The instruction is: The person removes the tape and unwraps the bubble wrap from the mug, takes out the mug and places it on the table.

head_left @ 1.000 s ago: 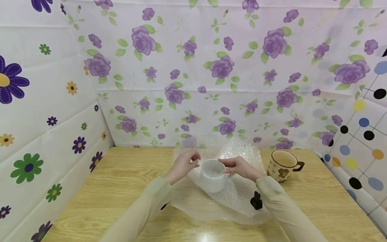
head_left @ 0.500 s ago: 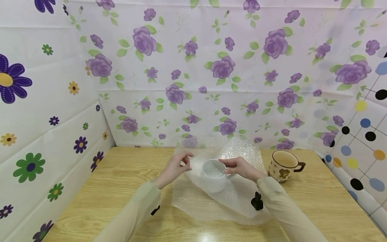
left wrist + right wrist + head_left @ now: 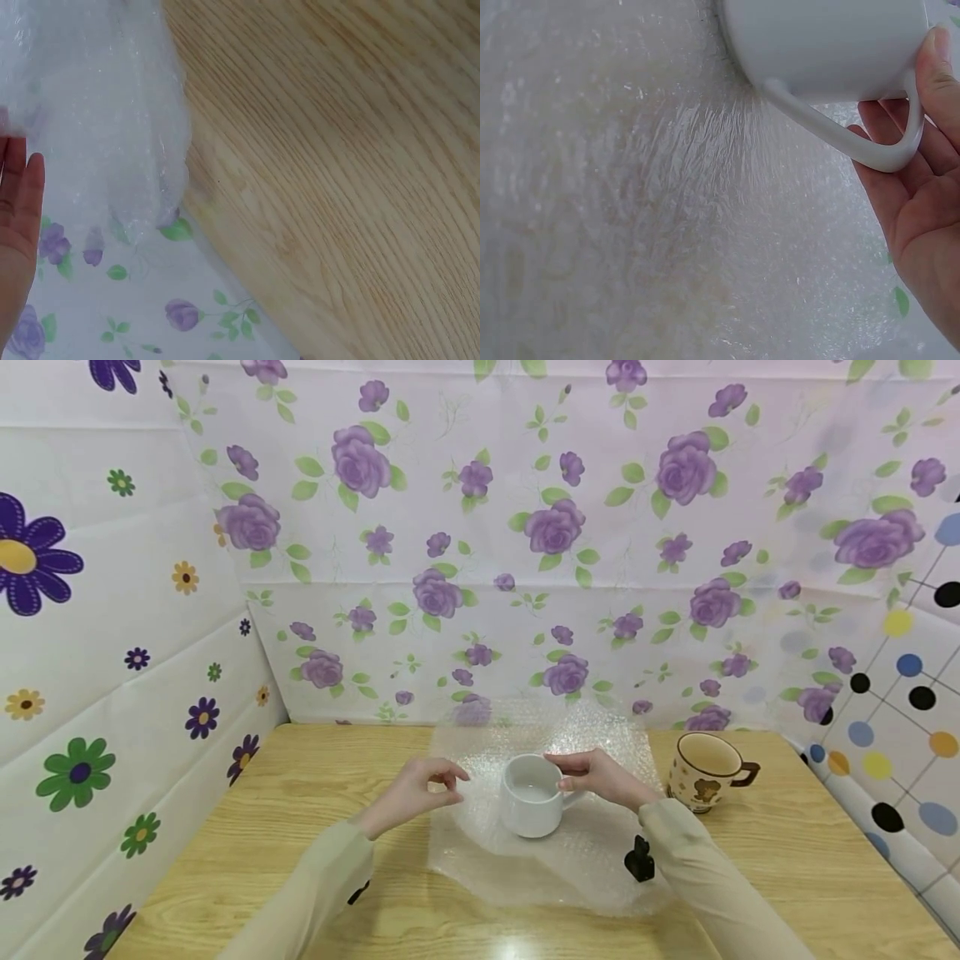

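A plain white mug stands upright on a sheet of bubble wrap, its handle toward the right. My right hand grips the mug where the rim meets the handle. In the right wrist view the thumb presses the mug's outside, and other fingers lie behind the handle. Left of the mug, my left hand pinches the bubble wrap's edge with thumb and forefinger. Bubble wrap partly covers the left hand's fingertips in the left wrist view.
A cream mug with a brown handle and bear print stands at the back right, beside the bubble wrap. The wooden table is bounded by a flowered cloth behind and patterned cloths on both sides.
My left hand has moved leftward and slightly down, and the bubble wrap flap that veiled the white mug's front has come away. My right hand has kept its grip on the mug.
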`<state>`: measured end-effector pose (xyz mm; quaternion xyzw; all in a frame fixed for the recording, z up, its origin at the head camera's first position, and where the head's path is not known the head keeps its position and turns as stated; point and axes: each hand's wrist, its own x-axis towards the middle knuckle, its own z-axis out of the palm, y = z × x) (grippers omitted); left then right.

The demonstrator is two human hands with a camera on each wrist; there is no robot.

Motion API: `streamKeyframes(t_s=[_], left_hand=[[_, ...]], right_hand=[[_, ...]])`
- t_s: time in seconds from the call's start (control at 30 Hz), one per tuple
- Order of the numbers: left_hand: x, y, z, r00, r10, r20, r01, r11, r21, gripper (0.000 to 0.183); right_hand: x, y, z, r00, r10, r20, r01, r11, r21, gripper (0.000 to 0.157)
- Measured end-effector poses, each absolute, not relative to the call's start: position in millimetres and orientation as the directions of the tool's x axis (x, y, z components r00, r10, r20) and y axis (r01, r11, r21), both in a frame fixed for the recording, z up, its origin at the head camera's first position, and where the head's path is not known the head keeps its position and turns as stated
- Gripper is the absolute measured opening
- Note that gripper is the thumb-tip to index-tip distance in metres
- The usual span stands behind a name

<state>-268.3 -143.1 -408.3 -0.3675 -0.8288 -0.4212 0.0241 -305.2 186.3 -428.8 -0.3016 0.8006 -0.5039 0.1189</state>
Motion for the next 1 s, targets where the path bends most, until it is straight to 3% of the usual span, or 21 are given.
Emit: streamKeyframes(t_s=[0.17,0.4,0.83,0.93,1.0], left_hand=[[-263,-147,-404,-0.735,0.597,0.321,0.621,0.403,0.673,0.013],[-266,-146,-404,-0.707,0.586,0.395,0.674,0.390,0.627,0.009],[-265,-142,-402,-0.785,0.596,0.168,0.429,0.328,0.842,0.011],[-267,-143,-407,-0.779,0.605,0.165,0.448,0.353,0.822,0.003],[-268,-144,-411,-0.757,0.632,0.165,0.482,0.371,0.794,0.008]], right_hand=[[-304,186,-427,-0.789,-0.603,0.121,-0.365,0.302,-0.881,0.046],[-300,184,-423,-0.790,-0.603,0.111,-0.349,0.295,-0.889,0.046],[-302,185,-427,-0.792,-0.600,0.115,-0.346,0.285,-0.894,0.046],[-303,185,-427,-0.789,-0.603,0.116,-0.343,0.277,-0.897,0.046],[-303,185,-428,-0.788,-0.605,0.116,-0.342,0.273,-0.899,0.046]])
